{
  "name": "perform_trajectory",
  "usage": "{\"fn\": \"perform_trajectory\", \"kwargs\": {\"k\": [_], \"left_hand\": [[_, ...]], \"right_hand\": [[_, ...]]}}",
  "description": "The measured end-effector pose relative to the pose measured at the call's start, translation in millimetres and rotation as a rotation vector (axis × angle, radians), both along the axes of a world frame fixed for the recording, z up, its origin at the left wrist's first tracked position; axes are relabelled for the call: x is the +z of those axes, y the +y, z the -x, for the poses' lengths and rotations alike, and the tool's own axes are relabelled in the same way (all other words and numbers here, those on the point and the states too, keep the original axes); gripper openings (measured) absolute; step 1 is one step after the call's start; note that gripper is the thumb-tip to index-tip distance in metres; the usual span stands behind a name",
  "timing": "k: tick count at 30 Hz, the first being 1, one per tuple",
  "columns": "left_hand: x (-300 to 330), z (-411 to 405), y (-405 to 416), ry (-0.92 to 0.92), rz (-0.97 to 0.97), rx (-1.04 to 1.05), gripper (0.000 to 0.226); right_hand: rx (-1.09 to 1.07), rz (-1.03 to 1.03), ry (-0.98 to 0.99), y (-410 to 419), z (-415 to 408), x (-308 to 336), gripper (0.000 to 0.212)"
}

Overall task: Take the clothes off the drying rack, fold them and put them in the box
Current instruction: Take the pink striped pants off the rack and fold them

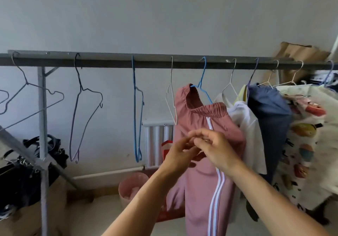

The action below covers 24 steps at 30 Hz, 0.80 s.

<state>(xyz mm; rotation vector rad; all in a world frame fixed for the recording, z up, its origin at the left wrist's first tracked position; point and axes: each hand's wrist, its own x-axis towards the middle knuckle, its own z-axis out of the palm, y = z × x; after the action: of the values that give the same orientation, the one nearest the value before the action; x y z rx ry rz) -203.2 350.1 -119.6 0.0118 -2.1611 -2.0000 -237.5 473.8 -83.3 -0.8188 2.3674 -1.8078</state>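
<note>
- A grey metal drying rack [146,60] is spanning the frame as a horizontal bar, with an upright post and a slanted brace at its left end.
- Dark bags [27,171] are sitting low at the far left, behind the post.
- Four empty wire hangers are hanging from the bar's left half: a grey hanger [31,96], a dark purple hanger [82,111], a blue hanger [137,118] and a white hanger [172,100].
- A pink bin [132,186] is standing on the floor below the blue hanger, beside a white radiator [158,140].
- The left hand [180,152] and the right hand [216,149] are meeting in front of the pink trousers [204,162]; the fingertips are touching each other, with the fingers curled.
- Whether either hand is pinching the trouser fabric cannot be told.
- The pink trousers, with white side stripes, are hanging by the waistband from a light blue hanger [202,82], right of centre on the bar.
- A white shirt [250,131] is hanging just beside the trousers, touching them.
- A navy garment [270,118] is hanging next in line.
- A white patterned fabric [307,140] is hanging at the far right.
- Cardboard [300,53] is leaning against the wall behind the bar's right end.
</note>
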Motion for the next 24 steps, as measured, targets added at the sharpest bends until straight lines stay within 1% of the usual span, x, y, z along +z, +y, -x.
{"fn": "perform_trajectory", "kwargs": {"k": [4, 6, 7, 8, 9, 10, 11, 12, 13, 15, 17, 18, 20, 21, 22, 24], "left_hand": [[35.3, 17.9, 21.0, 0.126, -0.081, 0.069, 0.017], [49.1, 26.7, 25.8, 0.172, -0.111, 0.127, 0.03], [56.1, 29.8, 27.5, 0.189, -0.087, 0.153, 0.036], [62.3, 33.2, 28.7, 0.2, -0.042, 0.174, 0.039], [68.3, 36.5, 29.9, 0.21, -0.005, 0.188, 0.038], [73.4, 39.3, 30.5, 0.217, 0.025, 0.191, 0.036], [78.8, 41.0, 32.0, 0.217, 0.046, 0.185, 0.033], [83.4, 41.8, 33.3, 0.211, 0.089, 0.178, 0.032], [86.5, 44.0, 33.9, 0.206, 0.13, 0.165, 0.032], [91.2, 45.8, 35.1, 0.223, 0.189, 0.115, 0.028], [96.6, 46.6, 32.3, 0.252, 0.246, 0.096, 0.029], [98.9, 47.1, 29.8, 0.252, 0.293, 0.112, 0.038], [104.5, 44.2, 24.5, 0.205, 0.383, 0.165, 0.07], [107.8, 41.8, 22.8, 0.179, 0.404, 0.195, 0.078], [111.5, 39.4, 21.5, 0.167, 0.433, 0.22, 0.079], [117.6, 36.4, 18.6, 0.152, 0.524, 0.249, 0.069]], "right_hand": [[-0.078, -0.019, 0.239, 3.8, 14.4, 43.9, 0.024], [-0.158, 0.008, 0.371, 3.6, 27.7, 59.4, 0.025], [-0.232, -0.01, 0.45, 3.9, 38.3, 66.4, 0.025], [-0.326, -0.078, 0.518, 4.3, 52.3, 72.0, 0.025], [-0.417, -0.204, 0.548, 5.2, 65.5, 78.1, 0.027], [-0.477, -0.366, 0.511, 5.8, 81.3, 82.2, 0.027], [-0.49, -0.496, 0.422, 6.0, 93.5, 86.7, 0.024], [-0.453, -0.556, 0.311, 4.1, 102.4, 89.8, 0.018], [-0.38, -0.55, 0.206, 1.7, 106.2, 92.7, 0.015], [-0.24, -0.402, 0.017, -3.2, 108.9, 95.7, 0.017], [-0.167, -0.246, -0.101, -4.6, 106.4, 98.1, 0.021], [-0.136, -0.167, -0.133, -4.8, 104.2, 99.8, 0.022], [-0.091, 0.009, -0.166, -5.9, 99.6, 107.5, 0.019], [-0.081, 0.072, -0.165, -6.0, 96.5, 112.4, 0.018], [-0.08, 0.104, -0.153, -6.6, 93.7, 116.9, 0.016], [-0.096, 0.097, -0.117, -7.4, 86.4, 121.5, 0.015]]}}
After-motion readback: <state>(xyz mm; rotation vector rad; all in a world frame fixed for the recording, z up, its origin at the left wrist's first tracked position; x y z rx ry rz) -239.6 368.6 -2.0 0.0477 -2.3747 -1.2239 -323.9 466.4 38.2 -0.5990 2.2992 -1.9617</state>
